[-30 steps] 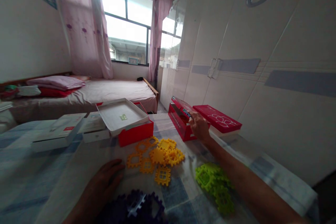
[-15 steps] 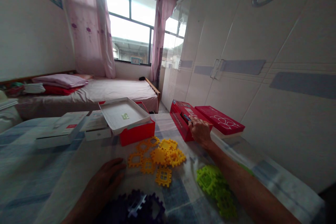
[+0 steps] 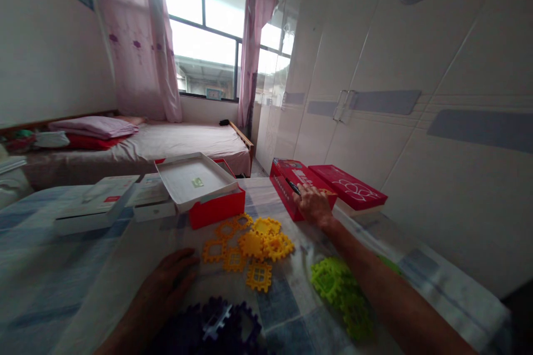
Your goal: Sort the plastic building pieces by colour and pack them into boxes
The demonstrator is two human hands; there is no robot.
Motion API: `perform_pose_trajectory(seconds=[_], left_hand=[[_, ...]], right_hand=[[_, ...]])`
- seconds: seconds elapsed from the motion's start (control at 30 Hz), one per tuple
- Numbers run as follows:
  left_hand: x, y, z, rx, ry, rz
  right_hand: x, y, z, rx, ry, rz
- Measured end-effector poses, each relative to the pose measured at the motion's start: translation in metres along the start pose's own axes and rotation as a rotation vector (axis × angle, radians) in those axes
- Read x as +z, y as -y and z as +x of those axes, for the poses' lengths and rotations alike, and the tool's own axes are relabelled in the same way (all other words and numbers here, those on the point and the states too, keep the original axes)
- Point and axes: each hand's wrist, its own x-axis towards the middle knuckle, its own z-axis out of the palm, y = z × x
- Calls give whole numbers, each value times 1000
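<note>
My right hand [image 3: 314, 203] is at the front top edge of a red printed box [image 3: 287, 191], its fingers closed round a slim black pen [image 3: 292, 185] whose tip points to the far left. My left hand [image 3: 177, 273] lies on the tablecloth with fingers loosely stretched, holding nothing. Just right of it is a loose group of yellow notched plastic building pieces [image 3: 259, 245], some with window grids. Dark purple pieces [image 3: 216, 319] of the same sort lie nearest me. Under my right forearm, partly hidden, is a heap of green pieces [image 3: 333, 283].
A red box [image 3: 219, 208] with a tilted white lid [image 3: 195, 177] stands left of centre. Two white boxes [image 3: 95, 205] sit farther left. Behind the printed box lies a flat red box [image 3: 350, 186]. Beyond the table are a bed [image 3: 187, 141] and a wardrobe [image 3: 375, 66].
My right hand has shifted slightly on the red box, and the pen in it now lies lower and flatter. My left hand stays where it was. The view tilts a little.
</note>
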Motion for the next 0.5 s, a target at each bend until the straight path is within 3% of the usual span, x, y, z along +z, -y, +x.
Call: perform_pose_trajectory(seconds=[0.27,0.5], left_hand=[[2,6,-2,8,6,26],[1,10,-2,19,13,16]], right_hand=[[5,9,-8,12,17,-20],[6,-9,-10,127,-18,24]])
